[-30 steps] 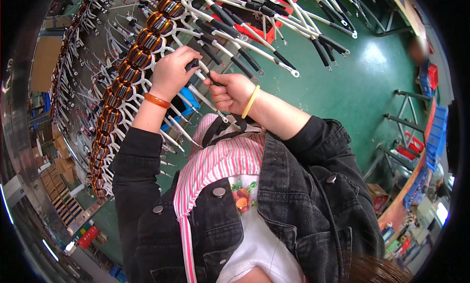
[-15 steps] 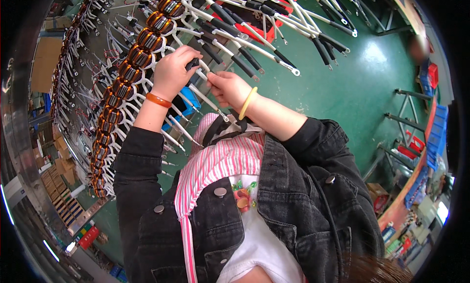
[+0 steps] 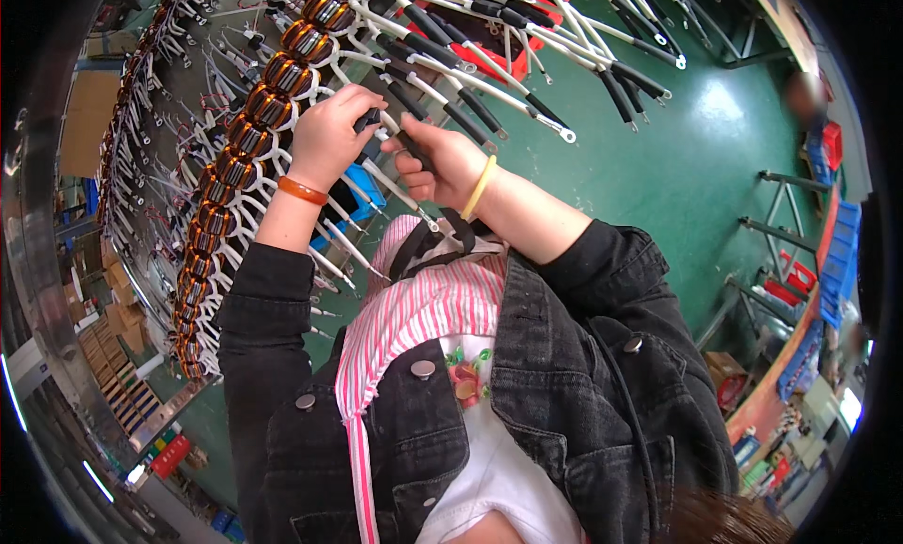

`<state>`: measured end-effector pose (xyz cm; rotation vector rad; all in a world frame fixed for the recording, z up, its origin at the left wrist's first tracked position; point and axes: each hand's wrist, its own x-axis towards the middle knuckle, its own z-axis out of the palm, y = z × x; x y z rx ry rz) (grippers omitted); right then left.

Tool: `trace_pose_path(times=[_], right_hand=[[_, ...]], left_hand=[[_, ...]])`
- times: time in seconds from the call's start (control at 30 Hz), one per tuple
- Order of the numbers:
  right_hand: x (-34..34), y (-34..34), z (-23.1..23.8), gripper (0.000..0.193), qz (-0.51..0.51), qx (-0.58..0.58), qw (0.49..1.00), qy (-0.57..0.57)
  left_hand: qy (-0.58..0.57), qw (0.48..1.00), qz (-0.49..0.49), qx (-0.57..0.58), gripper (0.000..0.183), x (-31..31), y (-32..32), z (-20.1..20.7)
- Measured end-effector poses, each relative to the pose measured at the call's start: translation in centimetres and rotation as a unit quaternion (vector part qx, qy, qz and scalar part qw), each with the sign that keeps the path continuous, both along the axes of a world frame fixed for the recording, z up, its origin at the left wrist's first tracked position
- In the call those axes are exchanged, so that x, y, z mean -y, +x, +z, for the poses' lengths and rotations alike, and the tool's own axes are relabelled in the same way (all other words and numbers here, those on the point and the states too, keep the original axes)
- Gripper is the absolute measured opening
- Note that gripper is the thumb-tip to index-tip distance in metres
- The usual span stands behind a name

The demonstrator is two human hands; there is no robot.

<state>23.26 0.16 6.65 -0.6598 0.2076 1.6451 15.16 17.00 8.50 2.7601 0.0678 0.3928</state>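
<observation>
Green floor [image 3: 583, 187]; white cables [image 3: 400, 192] run off the coil row's [image 3: 249, 138] right edge. Left hand [image 3: 329, 135] pinches a black piece [image 3: 368, 121] among them; right hand [image 3: 448, 166] grips a dark sleeve [image 3: 412, 149] just beside. Judged step: sleeve handling; next move calls for steady alignment.

the rounded wire coils [image 3: 285, 75] are showing copper-orange and black bands. long white cables [image 3: 390, 185] are contrasting with tubular black sleeves [image 3: 464, 121]. the cloth apron [image 3: 423, 304] is displaying pink and white stripes against a black denim jacket [image 3: 583, 375]. a smooth orange bangle [image 3: 302, 191] and thin yellow bracelet [image 3: 480, 187] are adding warm tones. the smooth floor [image 3: 640, 158] is gleaming green.
</observation>
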Motion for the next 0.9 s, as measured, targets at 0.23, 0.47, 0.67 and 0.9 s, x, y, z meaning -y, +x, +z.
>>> trace_pose_path(times=[0.23, 0.47, 0.67, 0.9], right_hand=[[1.6, -0.5, -1.0, 0.031, 0.013, 0.105, 0.994, 0.016], [1.7, 0.1, -2.5, 0.033, 0.007, -0.167, 0.979, 0.116], [1.0, -0.3, -3.5, 0.031, -0.006, -0.303, 0.934, 0.189], [0.9, -0.7, -1.0, 0.032, 0.025, 0.136, 0.99, -0.009]], left_hand=[[-0.003, 1.0, 0.002, -0.018, 0.026, 0.1, 0.0, -0.2], [-0.016, 1.0, -0.003, -0.006, 0.025, 0.1, 0.0, 0.1], [-0.009, 1.0, -0.005, -0.004, 0.025, 0.1, 0.1, 0.0], [-0.014, 1.0, -0.009, -0.007, 0.027, -0.1, -0.2, -0.1]])
